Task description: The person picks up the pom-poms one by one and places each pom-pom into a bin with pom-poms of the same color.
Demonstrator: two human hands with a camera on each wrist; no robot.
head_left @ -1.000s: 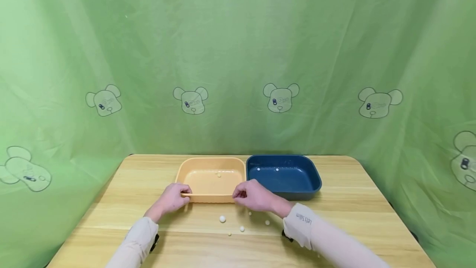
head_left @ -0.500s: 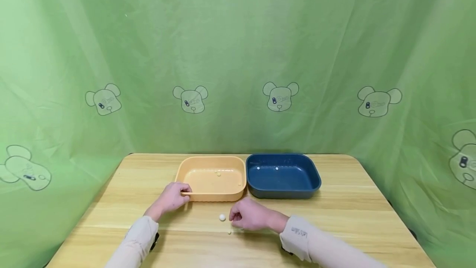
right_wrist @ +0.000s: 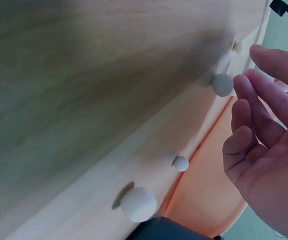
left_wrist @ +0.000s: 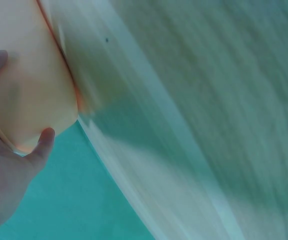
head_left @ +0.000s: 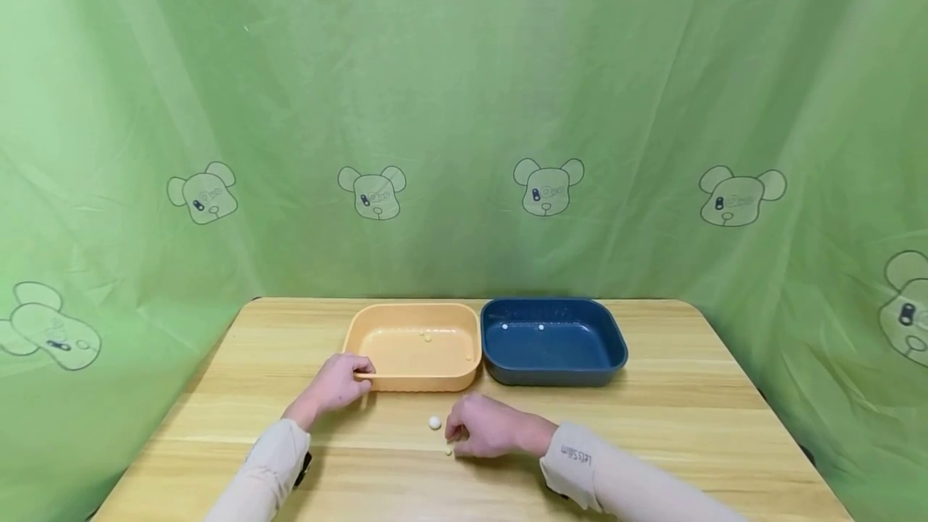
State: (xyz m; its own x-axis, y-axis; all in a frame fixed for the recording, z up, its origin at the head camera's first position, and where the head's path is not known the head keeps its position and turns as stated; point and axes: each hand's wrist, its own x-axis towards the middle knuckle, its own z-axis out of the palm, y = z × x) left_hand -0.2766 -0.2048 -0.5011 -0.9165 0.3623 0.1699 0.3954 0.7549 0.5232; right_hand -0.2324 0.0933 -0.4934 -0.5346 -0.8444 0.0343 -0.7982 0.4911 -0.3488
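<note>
My left hand (head_left: 339, 382) grips the near left corner of the orange basin (head_left: 424, 384); in the left wrist view its thumb and a finger lie on either side of the wall. Low over the table, my right hand (head_left: 487, 425) has its fingertips right by a small yellowish ball (head_left: 449, 451). A larger white ball (head_left: 435, 423) lies just left of it. In the right wrist view, thumb and forefinger are apart, with a white ball (right_wrist: 222, 85) close to the fingertips. Two more white balls, one large (right_wrist: 139, 205) and one smaller (right_wrist: 181, 163), lie under the hand, hidden in the head view.
Beside the orange basin stands a dark blue basin (head_left: 554, 377) with two small white balls (head_left: 540, 327) in it. A few small yellowish balls (head_left: 428, 338) lie in the orange one. Green printed cloth (head_left: 464, 248) hangs behind the wooden table (head_left: 689, 393).
My right hand has come from the orange basin's near right corner down to the balls on the table. A small ball now shows at that basin's right side. The left hand has stayed still.
</note>
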